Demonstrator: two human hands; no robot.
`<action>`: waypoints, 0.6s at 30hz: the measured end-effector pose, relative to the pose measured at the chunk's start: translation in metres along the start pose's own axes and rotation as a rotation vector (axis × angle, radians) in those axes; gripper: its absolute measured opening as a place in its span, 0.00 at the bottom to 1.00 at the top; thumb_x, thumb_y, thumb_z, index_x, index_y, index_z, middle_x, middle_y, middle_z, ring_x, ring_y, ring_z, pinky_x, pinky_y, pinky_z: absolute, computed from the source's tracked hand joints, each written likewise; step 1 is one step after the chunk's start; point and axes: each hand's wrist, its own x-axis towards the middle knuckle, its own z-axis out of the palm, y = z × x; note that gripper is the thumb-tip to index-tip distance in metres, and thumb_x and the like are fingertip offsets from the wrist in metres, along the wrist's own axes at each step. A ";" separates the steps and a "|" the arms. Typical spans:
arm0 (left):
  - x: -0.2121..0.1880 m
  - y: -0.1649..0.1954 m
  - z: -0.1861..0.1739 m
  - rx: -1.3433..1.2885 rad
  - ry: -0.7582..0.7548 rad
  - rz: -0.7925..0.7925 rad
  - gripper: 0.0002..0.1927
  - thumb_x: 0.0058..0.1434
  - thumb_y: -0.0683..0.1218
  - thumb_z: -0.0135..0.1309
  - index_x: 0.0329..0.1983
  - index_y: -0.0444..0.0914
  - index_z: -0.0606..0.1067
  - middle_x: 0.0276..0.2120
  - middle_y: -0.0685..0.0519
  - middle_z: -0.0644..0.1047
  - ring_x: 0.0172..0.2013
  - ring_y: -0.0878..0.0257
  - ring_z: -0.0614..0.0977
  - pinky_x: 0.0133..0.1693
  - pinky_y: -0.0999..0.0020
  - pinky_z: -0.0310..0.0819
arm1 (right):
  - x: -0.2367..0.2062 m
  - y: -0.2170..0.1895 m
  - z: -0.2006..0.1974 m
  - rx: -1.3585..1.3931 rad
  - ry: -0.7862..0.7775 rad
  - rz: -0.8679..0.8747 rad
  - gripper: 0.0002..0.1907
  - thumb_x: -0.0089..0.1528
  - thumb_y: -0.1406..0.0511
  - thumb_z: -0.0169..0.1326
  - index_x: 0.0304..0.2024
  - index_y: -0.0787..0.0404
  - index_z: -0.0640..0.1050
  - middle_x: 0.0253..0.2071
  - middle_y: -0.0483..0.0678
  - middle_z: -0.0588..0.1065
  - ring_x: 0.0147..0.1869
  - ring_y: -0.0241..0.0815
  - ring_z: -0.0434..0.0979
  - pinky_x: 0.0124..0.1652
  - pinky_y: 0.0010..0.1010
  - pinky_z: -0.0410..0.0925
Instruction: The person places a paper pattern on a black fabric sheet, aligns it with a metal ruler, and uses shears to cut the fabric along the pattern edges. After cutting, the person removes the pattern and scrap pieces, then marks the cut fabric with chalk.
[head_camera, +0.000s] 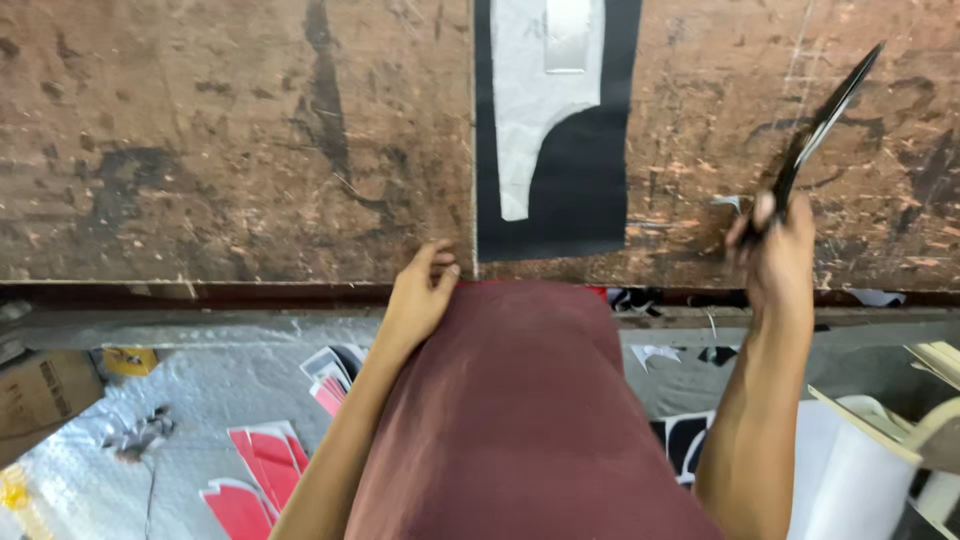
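Black fabric strip (585, 190) flat on the far middle of the scarred wooden table (230, 140), white pattern piece (530, 110) laid on top as a cutting guide, apparently. Left hand (420, 295) at the near left corner, fingers curled loosely at the table edge. Right hand (775, 245) clenched around black scissors (820, 125), blades pointing far-right, clear of the cloth. Red and white offcuts (260, 470) littering the floor below.

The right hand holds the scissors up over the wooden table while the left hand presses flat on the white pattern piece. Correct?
Not quite. In the head view the left hand rests at the wooden table edge, off the white pattern piece. The right hand does hold the scissors.
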 end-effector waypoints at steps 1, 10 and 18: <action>0.004 -0.002 -0.004 0.007 -0.014 0.004 0.22 0.65 0.46 0.54 0.62 0.38 0.71 0.49 0.44 0.83 0.48 0.55 0.85 0.46 0.64 0.77 | -0.016 0.009 0.004 0.071 -0.042 0.039 0.10 0.77 0.57 0.47 0.47 0.55 0.66 0.32 0.50 0.71 0.30 0.43 0.70 0.28 0.34 0.63; 0.037 -0.013 0.000 -0.431 -0.274 -0.219 0.25 0.64 0.46 0.55 0.65 0.37 0.69 0.52 0.49 0.81 0.48 0.63 0.80 0.46 0.69 0.75 | -0.218 0.185 0.058 -0.197 -0.485 -0.362 0.18 0.72 0.69 0.51 0.62 0.72 0.69 0.56 0.55 0.69 0.57 0.49 0.66 0.55 0.38 0.60; 0.034 -0.008 0.000 -0.391 -0.289 -0.175 0.22 0.63 0.42 0.55 0.61 0.35 0.71 0.49 0.48 0.81 0.42 0.65 0.79 0.41 0.71 0.73 | -0.261 0.200 0.067 0.159 -0.478 0.319 0.24 0.65 0.62 0.55 0.61 0.66 0.73 0.30 0.43 0.70 0.32 0.34 0.68 0.34 0.27 0.65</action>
